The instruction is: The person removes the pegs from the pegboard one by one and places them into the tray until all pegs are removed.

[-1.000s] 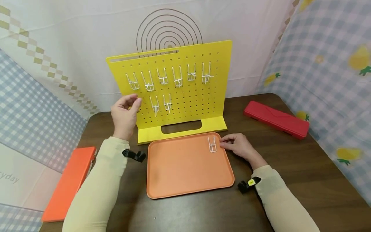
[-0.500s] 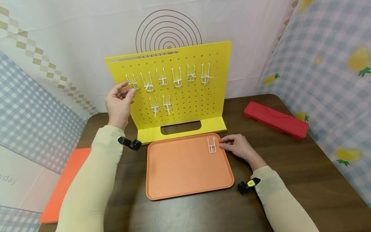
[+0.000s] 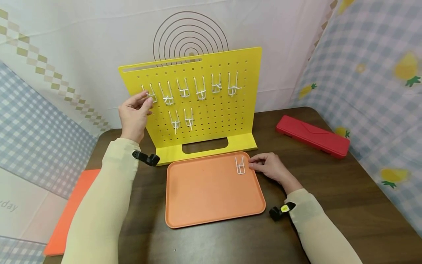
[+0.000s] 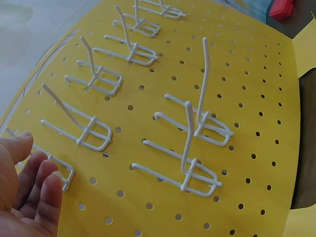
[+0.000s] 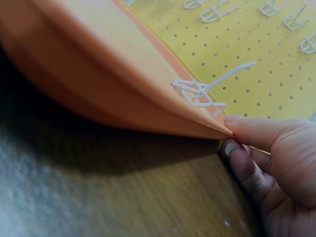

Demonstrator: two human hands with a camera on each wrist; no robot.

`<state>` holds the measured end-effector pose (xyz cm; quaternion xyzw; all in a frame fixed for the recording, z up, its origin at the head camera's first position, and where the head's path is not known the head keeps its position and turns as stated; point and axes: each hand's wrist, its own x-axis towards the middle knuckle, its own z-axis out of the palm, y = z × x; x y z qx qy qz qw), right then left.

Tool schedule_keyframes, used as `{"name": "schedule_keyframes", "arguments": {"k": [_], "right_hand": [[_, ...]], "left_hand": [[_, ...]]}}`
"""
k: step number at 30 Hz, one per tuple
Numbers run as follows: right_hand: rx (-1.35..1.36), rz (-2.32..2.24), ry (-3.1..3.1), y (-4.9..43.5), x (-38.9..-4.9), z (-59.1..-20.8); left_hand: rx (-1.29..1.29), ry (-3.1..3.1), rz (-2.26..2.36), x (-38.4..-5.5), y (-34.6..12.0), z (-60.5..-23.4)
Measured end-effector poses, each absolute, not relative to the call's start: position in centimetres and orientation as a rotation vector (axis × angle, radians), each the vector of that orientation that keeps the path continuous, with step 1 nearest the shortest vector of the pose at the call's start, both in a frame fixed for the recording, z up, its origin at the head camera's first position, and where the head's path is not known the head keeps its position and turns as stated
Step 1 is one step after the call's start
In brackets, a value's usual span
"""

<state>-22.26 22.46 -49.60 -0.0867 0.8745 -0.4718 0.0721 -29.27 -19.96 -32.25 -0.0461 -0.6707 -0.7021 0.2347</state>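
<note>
A yellow pegboard (image 3: 242, 141) stands upright at the back with white wire hooks in an upper row and two lower ones. My left hand (image 3: 133, 116) is at the upper-left hook (image 3: 155, 98), thumb and fingers about its projecting prong. In the left wrist view the fingers hide part of that hook (image 4: 70, 174). An orange tray (image 3: 211, 198) lies in front of the board. Pinching its right rim is my right hand (image 3: 271, 167), thumb on top and fingers below. Close to the thumb, one loose hook (image 5: 232, 75) rests on the tray, prong pointing up.
A red case (image 3: 313, 135) lies on the brown table (image 3: 316, 176) at the right. On the left, an orange-red case (image 3: 70, 216) is partly covered by the left sleeve. Patterned cloth (image 3: 359, 66) hangs behind and at both sides.
My left hand has moved up and slightly left, from beside the board's left edge to the upper-left hook, and its fingers have come in round the prong. The right hand stays at the tray rim.
</note>
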Motion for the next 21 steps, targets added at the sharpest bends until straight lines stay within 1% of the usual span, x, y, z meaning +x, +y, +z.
{"name": "schedule_keyframes", "arguments": {"k": [21], "right_hand": [[-0.299,-1.430,2.645,22.48,-22.29,-49.75]], "left_hand": [[-0.160,-1.802,-2.023,-29.99,-20.11,-31.98]]}}
